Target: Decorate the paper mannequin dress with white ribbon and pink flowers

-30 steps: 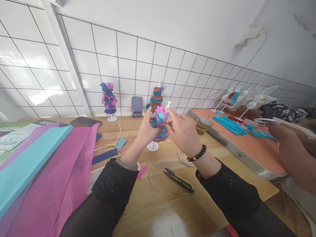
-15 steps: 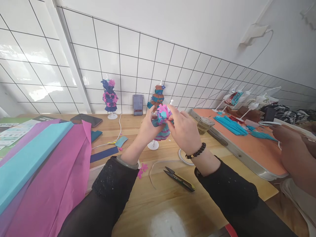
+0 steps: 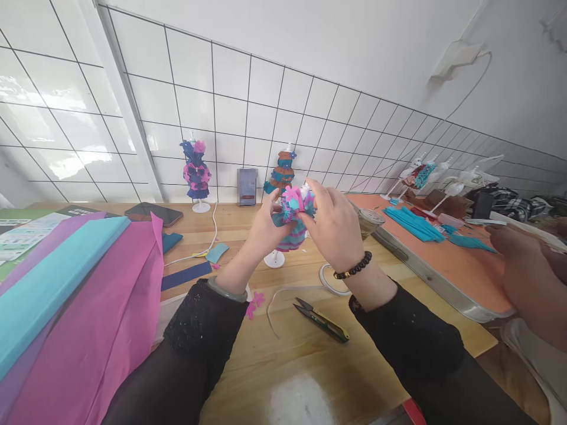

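A miniature dress form wears a small paper dress (image 3: 293, 241) in pink, teal and purple layers, with a pink flower (image 3: 292, 193) at its chest. Its round white base (image 3: 274, 260) rests on the table. My left hand (image 3: 264, 229) closes on the dress's left side, thumb and fingers around the waist and bodice. From the right, my right hand (image 3: 335, 229) grips the bodice, thumb low at the front and index finger up by the neck. Its other fingers are partly hidden. Thread snips (image 3: 321, 320) and loose pink paper flowers (image 3: 257, 301) lie nearer me.
Folded pink, blue and purple paper sheets (image 3: 88, 295) cover the left. Two dressed forms (image 3: 197, 171) (image 3: 283, 171) and a phone (image 3: 247, 188) stand along the wall. A lidded cup (image 3: 370, 222) and tape roll (image 3: 333, 280) are rightward. A co-worker's hand (image 3: 518, 254) shows beyond the orange mat (image 3: 452, 265).
My right index finger has risen along the form's neck, and that hand has turned slightly around the bodice. My left hand keeps its hold nearly unchanged.
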Demonstrator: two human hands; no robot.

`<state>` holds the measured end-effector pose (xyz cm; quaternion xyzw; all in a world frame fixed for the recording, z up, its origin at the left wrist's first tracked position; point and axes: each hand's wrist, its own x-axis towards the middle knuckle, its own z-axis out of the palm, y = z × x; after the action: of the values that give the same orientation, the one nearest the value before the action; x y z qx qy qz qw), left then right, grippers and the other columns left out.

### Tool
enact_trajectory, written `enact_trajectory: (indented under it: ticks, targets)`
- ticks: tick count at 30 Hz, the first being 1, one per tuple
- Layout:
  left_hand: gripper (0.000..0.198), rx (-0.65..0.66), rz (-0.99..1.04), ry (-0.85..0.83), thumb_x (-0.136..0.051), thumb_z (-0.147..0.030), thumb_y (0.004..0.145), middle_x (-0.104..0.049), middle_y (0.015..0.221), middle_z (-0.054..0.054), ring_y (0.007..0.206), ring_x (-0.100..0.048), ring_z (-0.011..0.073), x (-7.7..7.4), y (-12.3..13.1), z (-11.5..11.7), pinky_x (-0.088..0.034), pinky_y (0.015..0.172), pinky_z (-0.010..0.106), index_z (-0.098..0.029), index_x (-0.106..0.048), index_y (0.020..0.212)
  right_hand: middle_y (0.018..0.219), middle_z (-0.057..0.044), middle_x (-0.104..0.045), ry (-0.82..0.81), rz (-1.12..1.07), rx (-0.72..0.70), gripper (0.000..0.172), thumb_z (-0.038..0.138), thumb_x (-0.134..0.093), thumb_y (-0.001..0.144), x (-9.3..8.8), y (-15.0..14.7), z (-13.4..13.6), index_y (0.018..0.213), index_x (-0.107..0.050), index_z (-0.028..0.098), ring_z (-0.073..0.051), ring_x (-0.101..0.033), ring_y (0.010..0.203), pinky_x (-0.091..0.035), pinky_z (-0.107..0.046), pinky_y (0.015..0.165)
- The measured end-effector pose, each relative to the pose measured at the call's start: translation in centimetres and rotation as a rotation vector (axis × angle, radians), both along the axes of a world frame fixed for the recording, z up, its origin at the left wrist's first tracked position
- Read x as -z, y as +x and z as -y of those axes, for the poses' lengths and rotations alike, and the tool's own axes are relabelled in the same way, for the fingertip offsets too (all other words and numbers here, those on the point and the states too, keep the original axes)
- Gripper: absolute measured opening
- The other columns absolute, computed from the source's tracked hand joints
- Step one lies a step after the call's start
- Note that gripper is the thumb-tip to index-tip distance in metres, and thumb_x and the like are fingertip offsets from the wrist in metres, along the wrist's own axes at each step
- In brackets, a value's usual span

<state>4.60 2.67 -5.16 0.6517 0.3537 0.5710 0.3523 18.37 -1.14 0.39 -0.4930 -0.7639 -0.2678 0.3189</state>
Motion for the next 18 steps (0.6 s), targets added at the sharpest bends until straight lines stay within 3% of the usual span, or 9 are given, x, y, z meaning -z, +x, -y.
enact_trajectory:
  ticks: [10, 18]
  targets:
    - [0.078, -0.008, 0.002, 0.006, -0.068, -0.029, 0.067, -0.056, 0.110, 0.010, 0.105, -0.051, 0.0234, 0.17, -0.07, -0.07, -0.041, 0.087, 0.040, -0.025, -0.029, 0.134, 0.092, -0.007, -0.054, -0.068, -0.109, -0.029, 0.057, 0.029, -0.057, 0.079, 0.03, 0.46, -0.23, 0.131, -0.033, 0.020, -0.023, -0.051, 0.084, -0.043, -0.037, 0.070]
    - [0.077, -0.013, -0.007, 0.007, -0.066, -0.026, 0.068, -0.056, 0.109, 0.009, 0.105, -0.051, 0.0233, 0.35, -0.06, -0.18, -0.044, 0.081, 0.037, -0.027, -0.028, 0.135, 0.096, -0.008, -0.053, -0.090, -0.134, -0.045, 0.058, 0.030, -0.054, 0.080, 0.62, 0.42, 0.54, 0.133, -0.031, 0.022, -0.024, -0.051, 0.088, -0.044, -0.039, 0.071]
